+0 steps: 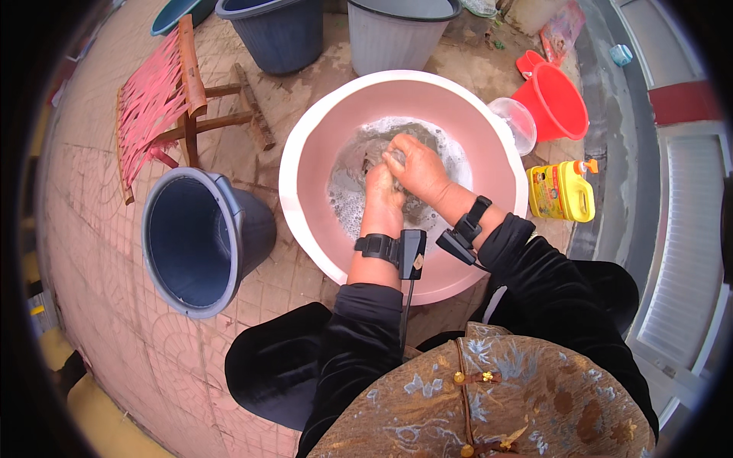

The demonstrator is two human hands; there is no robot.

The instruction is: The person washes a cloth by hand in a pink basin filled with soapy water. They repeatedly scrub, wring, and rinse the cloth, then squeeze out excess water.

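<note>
A wide pink plastic basin (320, 240) with a white rim stands on the paving before me. Grey, cloudy water (349, 172) with soap suds fills its bottom. Over that water my left hand (382, 184) and my right hand (421, 166) meet at the basin's middle, fingers curled. Both grip a wet greyish cloth (399, 156), of which only small parts show between the fingers. The rest of it is hidden by my hands or blends into the murky water. Each forearm wears a black strap with a small device.
A dark blue bucket (249, 229) lies tilted to the left, near a wooden folding stool (194, 74) with pink webbing. Behind the basin stand a blue tub (275, 40) and a grey tub (395, 40). Rightward are a red bucket (558, 103) and a yellow pump bottle (561, 192).
</note>
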